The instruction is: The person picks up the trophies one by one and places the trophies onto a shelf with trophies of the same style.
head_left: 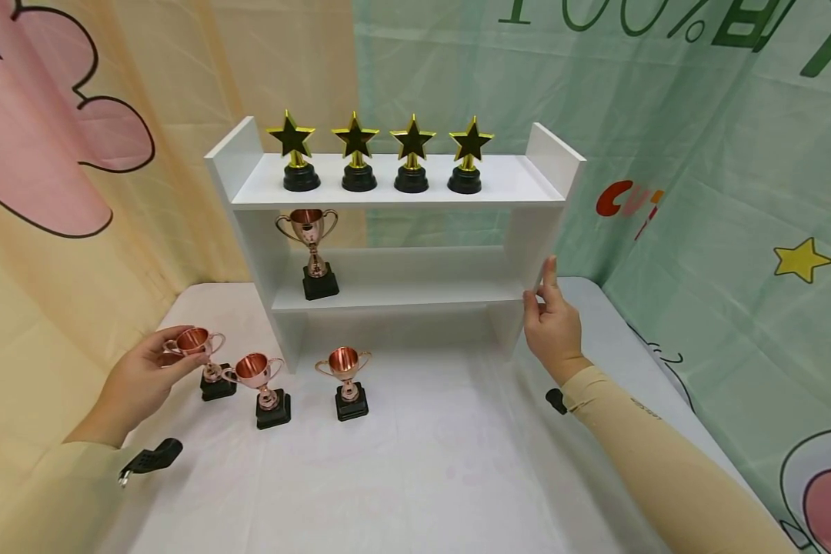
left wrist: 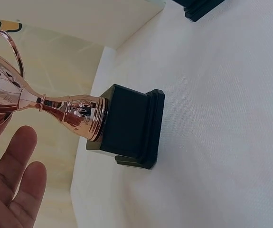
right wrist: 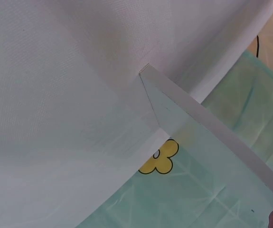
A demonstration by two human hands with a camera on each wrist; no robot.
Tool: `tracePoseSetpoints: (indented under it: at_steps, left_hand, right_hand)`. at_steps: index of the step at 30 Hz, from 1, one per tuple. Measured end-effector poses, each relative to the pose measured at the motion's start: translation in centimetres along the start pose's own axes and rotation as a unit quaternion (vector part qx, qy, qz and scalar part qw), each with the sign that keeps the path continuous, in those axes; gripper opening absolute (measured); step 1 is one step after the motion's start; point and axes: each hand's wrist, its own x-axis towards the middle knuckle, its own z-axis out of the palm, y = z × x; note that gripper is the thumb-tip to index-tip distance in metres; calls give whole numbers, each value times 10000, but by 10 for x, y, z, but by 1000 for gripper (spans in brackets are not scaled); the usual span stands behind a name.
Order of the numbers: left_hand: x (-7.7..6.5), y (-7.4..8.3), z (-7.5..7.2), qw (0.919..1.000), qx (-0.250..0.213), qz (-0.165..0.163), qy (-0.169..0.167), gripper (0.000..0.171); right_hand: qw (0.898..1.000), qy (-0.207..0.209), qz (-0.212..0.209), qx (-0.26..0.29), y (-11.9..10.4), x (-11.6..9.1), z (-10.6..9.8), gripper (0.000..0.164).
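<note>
Left fingers (head_left: 169, 372) pinch a partly covered trophy (left wrist: 81, 114); right fingers (head_left: 550, 280) touch shelving (head_left: 408, 278), grip unclear.

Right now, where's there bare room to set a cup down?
Middle shelf, right of its lone cup. Tabletop, right of the rightmost table cup. Crowded: the table's left, where your left hand holds one cup beside another cup, and among four star trophies on the top shelf.

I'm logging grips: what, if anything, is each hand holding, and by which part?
Left hand: a rose-gold trophy, by its bowl. Right hand: touching the shelf's right side; whether it grips cannot be told.
</note>
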Motion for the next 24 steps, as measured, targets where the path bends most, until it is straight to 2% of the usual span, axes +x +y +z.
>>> tracePoseSetpoints:
  at_steps: [6, 12, 20, 24]
  left_hand:
    - [-3, 2, -1, 9999, 134, 50, 97, 53]
    - [-5, 10, -7, 9984, 285, 249, 414, 51]
    - [-6, 27, -25, 9940, 52, 629, 896, 48]
    - [-6, 38, -38, 9924, 11, 690, 1021, 48]
  right_hand:
    - [10000, 16, 3, 0, -1, -1, 0, 72]
    - [10000, 34, -6, 8, -3, -1, -1, 72]
    - [10000, 25, 30, -7, -3, -1, 0, 71]
    - [10000, 59, 16, 8, -2, -1, 0, 71]
